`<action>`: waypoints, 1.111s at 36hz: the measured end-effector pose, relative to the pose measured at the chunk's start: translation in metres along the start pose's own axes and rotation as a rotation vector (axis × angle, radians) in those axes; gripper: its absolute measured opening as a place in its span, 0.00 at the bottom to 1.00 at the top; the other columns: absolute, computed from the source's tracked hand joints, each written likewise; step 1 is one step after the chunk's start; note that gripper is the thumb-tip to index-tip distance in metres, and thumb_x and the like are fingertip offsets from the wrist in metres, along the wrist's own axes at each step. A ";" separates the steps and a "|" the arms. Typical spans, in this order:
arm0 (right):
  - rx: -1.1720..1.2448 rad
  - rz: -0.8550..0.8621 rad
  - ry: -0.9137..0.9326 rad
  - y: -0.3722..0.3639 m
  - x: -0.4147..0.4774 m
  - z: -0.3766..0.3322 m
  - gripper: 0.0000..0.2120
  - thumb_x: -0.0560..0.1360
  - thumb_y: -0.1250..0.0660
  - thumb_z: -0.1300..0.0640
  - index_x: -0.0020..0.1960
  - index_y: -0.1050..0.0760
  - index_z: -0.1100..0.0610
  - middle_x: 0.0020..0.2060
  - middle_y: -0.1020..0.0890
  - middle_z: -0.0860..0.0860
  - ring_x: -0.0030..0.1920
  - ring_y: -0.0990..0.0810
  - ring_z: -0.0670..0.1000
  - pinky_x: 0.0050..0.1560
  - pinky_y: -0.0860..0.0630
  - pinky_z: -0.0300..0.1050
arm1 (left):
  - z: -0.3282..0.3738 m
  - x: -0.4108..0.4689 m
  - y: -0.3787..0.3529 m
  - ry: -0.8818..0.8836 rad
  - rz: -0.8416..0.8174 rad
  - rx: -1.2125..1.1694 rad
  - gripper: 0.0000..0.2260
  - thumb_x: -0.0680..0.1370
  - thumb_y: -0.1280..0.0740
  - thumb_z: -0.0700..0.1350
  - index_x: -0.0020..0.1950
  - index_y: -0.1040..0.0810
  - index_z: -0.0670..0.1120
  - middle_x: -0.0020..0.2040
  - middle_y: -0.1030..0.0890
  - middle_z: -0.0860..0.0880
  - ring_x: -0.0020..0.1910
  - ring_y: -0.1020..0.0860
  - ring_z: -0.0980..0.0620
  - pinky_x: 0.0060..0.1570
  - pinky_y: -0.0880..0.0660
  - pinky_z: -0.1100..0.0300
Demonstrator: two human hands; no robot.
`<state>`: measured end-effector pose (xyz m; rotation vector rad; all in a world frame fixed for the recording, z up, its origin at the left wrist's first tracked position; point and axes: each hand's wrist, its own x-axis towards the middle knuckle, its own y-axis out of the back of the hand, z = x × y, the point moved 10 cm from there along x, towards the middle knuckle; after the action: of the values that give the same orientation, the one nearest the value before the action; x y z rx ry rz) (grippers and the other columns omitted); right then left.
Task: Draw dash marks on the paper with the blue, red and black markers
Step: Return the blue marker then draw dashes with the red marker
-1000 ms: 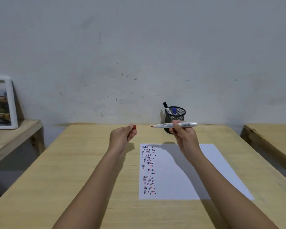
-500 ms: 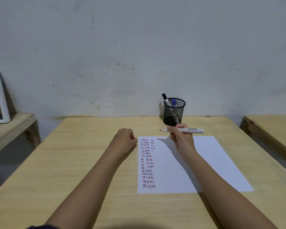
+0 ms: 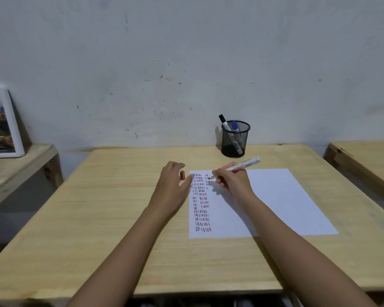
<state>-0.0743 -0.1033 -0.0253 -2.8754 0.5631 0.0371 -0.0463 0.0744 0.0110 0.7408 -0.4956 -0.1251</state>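
Note:
A white paper (image 3: 275, 207) lies on the wooden table (image 3: 98, 218), with columns of blue, red and black dashes down its left side. My right hand (image 3: 233, 182) grips the uncapped red marker (image 3: 242, 166); its tip touches the paper at the top of the third dash column. My left hand (image 3: 171, 187) rests by the paper's top left corner with fingers apart. The red cap (image 3: 182, 175) stands on the table between its thumb and fingers. The black marker (image 3: 223, 121) and blue marker (image 3: 235, 126) stand in a black mesh cup (image 3: 235, 140) behind the paper.
A white-framed picture (image 3: 2, 122) leans on the wall on a lower wooden bench (image 3: 20, 167) at the left. Another wooden table (image 3: 364, 156) stands at the right. The grey wall runs right behind the cup.
My right hand came down and turned the red marker tip onto the paper. My left hand lowered to the table, opened, and the red cap now stands free.

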 end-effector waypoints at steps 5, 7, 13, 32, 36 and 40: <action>-0.152 0.065 0.042 -0.003 -0.002 0.001 0.13 0.67 0.35 0.68 0.31 0.37 0.57 0.22 0.31 0.53 0.20 0.35 0.49 0.24 0.35 0.39 | 0.008 -0.029 -0.041 -0.127 -0.278 0.060 0.16 0.77 0.39 0.56 0.58 0.29 0.47 0.51 0.27 0.53 0.56 0.28 0.51 0.50 0.32 0.58; -0.191 0.079 0.066 -0.006 -0.004 0.000 0.13 0.68 0.36 0.68 0.32 0.39 0.58 0.24 0.33 0.53 0.21 0.35 0.47 0.21 0.35 0.35 | 0.004 -0.035 -0.051 -0.141 -0.334 0.141 0.18 0.77 0.41 0.59 0.57 0.30 0.47 0.51 0.27 0.52 0.57 0.28 0.49 0.50 0.32 0.57; -0.191 0.075 0.113 -0.010 -0.004 -0.002 0.13 0.69 0.37 0.70 0.34 0.39 0.58 0.27 0.35 0.54 0.16 0.36 0.41 0.19 0.37 0.30 | 0.005 -0.038 -0.054 -0.152 -0.327 0.241 0.26 0.78 0.43 0.59 0.70 0.35 0.44 0.71 0.33 0.48 0.71 0.35 0.50 0.66 0.36 0.56; -0.241 0.032 0.134 -0.016 -0.004 -0.003 0.14 0.70 0.40 0.71 0.34 0.41 0.57 0.26 0.37 0.53 0.16 0.37 0.40 0.19 0.37 0.29 | 0.005 -0.042 -0.054 -0.096 -0.370 0.261 0.29 0.78 0.44 0.59 0.74 0.41 0.44 0.77 0.40 0.48 0.75 0.42 0.52 0.70 0.42 0.57; -0.274 0.043 0.146 -0.015 -0.003 -0.003 0.14 0.69 0.39 0.71 0.33 0.40 0.57 0.26 0.36 0.53 0.17 0.36 0.40 0.19 0.37 0.29 | 0.005 -0.042 -0.053 -0.084 -0.376 0.261 0.29 0.79 0.44 0.59 0.75 0.41 0.44 0.77 0.41 0.48 0.75 0.43 0.52 0.71 0.43 0.57; -0.219 0.100 0.118 -0.005 0.000 0.000 0.13 0.69 0.37 0.69 0.33 0.39 0.58 0.26 0.34 0.53 0.16 0.35 0.40 0.19 0.36 0.31 | 0.005 -0.043 -0.052 -0.078 -0.375 0.249 0.29 0.78 0.43 0.58 0.74 0.40 0.44 0.76 0.40 0.48 0.75 0.42 0.52 0.70 0.43 0.58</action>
<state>-0.0722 -0.0991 -0.0245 -3.0742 0.7692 -0.0592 -0.0834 0.0448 -0.0379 1.0719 -0.4465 -0.4496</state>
